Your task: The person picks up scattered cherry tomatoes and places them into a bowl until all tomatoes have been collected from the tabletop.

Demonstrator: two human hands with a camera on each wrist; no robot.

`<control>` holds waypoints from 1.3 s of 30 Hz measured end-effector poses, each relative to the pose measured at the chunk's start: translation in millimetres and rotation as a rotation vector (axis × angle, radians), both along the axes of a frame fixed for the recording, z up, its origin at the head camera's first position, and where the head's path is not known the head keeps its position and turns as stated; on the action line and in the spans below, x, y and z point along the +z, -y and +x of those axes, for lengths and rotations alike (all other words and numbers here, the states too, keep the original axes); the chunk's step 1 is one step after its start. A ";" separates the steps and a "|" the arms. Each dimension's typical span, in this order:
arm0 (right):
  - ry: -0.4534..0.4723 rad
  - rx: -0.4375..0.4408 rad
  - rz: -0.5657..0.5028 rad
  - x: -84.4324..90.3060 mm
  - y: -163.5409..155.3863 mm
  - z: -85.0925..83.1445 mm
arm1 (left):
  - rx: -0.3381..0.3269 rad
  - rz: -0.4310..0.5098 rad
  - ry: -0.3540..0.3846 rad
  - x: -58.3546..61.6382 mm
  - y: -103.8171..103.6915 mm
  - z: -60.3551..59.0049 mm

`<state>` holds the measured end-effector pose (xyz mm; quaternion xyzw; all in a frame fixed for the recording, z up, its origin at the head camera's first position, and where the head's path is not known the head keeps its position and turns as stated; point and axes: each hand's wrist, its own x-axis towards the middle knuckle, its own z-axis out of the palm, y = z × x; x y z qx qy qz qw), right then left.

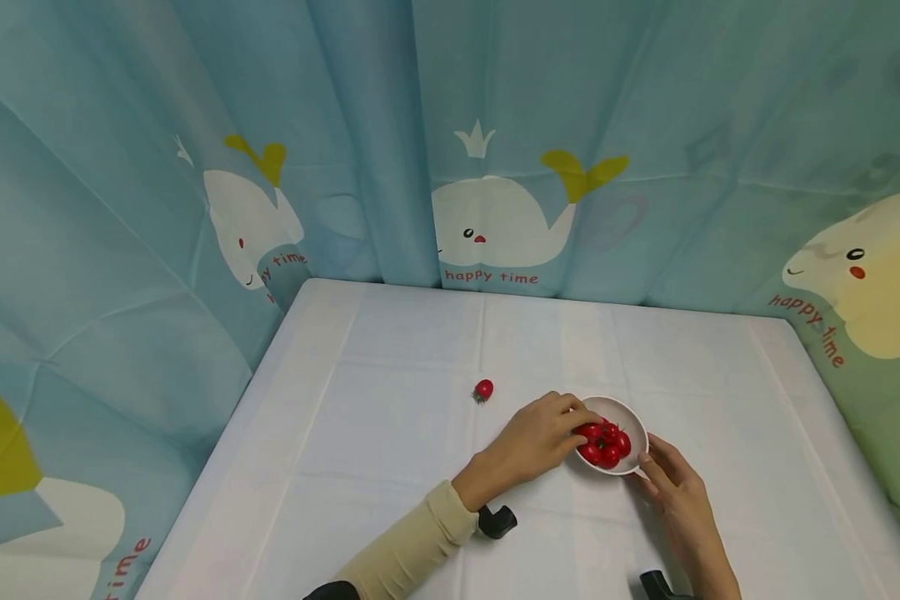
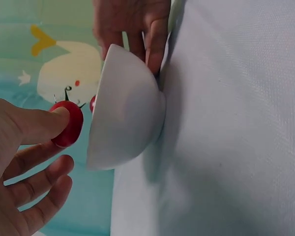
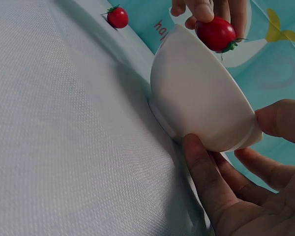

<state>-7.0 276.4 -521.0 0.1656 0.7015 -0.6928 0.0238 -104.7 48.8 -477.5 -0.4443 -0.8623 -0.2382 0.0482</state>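
Observation:
A white bowl (image 1: 634, 423) stands on the table with several red cherry tomatoes (image 1: 607, 455) in it. Over the bowl's near-left rim, my left hand (image 1: 542, 437) pinches one cherry tomato (image 2: 73, 124) between thumb and forefinger; its green stem is visible, and the other fingers are loosely bent. My right hand (image 1: 682, 493) grips the bowl from the right, thumb at the rim and fingers against the lower side and base, as the right wrist view shows. A separate cherry tomato (image 1: 483, 389) lies on the cloth, left of the bowl and beyond my left forearm.
White cloth (image 1: 390, 433) covers the table. Curtains (image 1: 330, 100) with whale prints hang close behind its far edge and along both sides. Black wrist-camera mounts (image 1: 498, 522) sit under the left wrist and beside the right one.

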 end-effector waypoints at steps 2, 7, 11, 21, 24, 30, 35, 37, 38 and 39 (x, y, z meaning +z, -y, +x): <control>0.000 0.000 0.002 -0.1 0.3 0.3 | -0.016 -0.002 0.001 -0.5 -1.5 0.1; -0.007 -0.002 -0.006 -0.4 0.6 0.4 | -0.040 -0.030 -0.032 -1.2 -6.2 -0.1; -0.012 -0.002 -0.013 -1.5 0.2 0.8 | -0.042 -0.060 -0.052 -3.3 -10.8 -0.3; -0.021 -0.005 -0.020 -1.8 0.2 2.1 | -0.017 -0.117 -0.105 -6.3 -15.5 1.0; -0.029 -0.007 -0.023 -1.9 0.7 1.4 | -0.015 -0.124 -0.117 -6.6 -15.6 1.0; -0.053 -0.006 -0.045 -2.2 0.4 0.7 | -0.009 -0.137 -0.153 -4.9 -15.3 2.0; -0.044 -0.005 -0.045 -2.0 0.0 0.2 | -0.005 -0.143 -0.150 -2.1 -14.7 3.4; -0.037 -0.006 -0.043 -1.5 0.1 0.0 | -0.004 -0.142 -0.146 -1.9 -14.8 3.3; -0.034 -0.006 -0.044 -1.3 0.2 -0.1 | -0.004 -0.141 -0.144 -1.6 -14.8 3.3; -0.032 -0.006 -0.044 -0.9 0.3 -0.2 | -0.004 -0.141 -0.143 -1.5 -14.9 3.2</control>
